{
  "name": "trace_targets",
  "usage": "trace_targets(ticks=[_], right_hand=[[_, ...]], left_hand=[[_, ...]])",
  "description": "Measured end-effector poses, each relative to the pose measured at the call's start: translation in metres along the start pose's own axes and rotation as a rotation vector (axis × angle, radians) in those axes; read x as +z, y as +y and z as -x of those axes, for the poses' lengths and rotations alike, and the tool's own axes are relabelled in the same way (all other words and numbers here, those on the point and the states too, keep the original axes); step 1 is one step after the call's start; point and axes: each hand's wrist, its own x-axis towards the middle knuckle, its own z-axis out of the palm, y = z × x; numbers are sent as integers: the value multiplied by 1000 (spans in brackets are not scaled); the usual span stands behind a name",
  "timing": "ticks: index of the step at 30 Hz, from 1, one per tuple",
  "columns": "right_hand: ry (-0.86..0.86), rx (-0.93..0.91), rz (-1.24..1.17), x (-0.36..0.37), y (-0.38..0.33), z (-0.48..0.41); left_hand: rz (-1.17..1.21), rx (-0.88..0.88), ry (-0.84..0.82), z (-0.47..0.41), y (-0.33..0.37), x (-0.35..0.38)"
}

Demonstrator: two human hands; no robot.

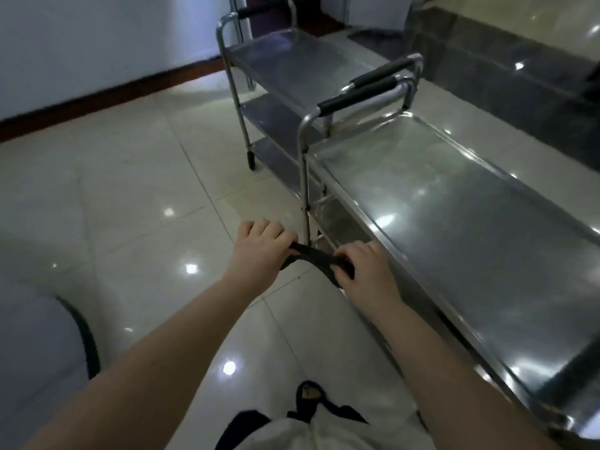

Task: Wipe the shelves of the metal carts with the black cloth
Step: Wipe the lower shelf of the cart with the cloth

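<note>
Black cloth [313, 258] is stretched as a twisted band between both hands, held in the air over the tiled floor [130, 190], just beside the near cart's corner post [304, 190]. The left hand [259, 248] has its fingers curled round one end, knuckles up. The right hand [367, 271] pinches the other end with bent fingers and thumb, and a short loop of cloth hangs below it.

The near cart's top shelf [470, 228] is a shallow steel tray with a raised rim; its bare surface mirrors bright spots of light. Its long edge runs from the corner post towards the lower right, close under the right forearm. A black-padded handle [357, 97] stands at its far end.

Beyond it, end to end and nearly touching, stands the far cart [292, 66], with three stacked shelves (top, middle [272, 115] and bottom [276, 157]) and a small black wheel [251, 162]. What lies on the lower shelves cannot be told.

Left of both carts the floor is open as far as the dark skirting board [97, 95] at the white wall. On the right a dark stone ledge [519, 82] runs close along the carts. A grey rounded object [32, 352] sits at the lower left.
</note>
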Motion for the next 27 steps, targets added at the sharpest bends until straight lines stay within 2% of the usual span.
trace_targets(ticks=[4,8,12,15,19,22,27], right_hand=[[43,181,-4,18,17,-17],[120,350,27,39,29,-24],[212,649,86,84,40,-21],[256,828,79,114,33,-20],[361,961,26,148,25,-17],[354,1086,-101,186,42,-7],[418,1094,-195,239,92,14]], left_hand=[[48,108,-143,-48,-8,34],[140,279,-112,-85,-16,76],[192,507,-128,-103,-23,137],[270,605,-174,-115,-28,164],[350,671,-310,-123,-28,199],[400,694,-380,-112,-25,243],[474,745,-425,-109,-2,318]])
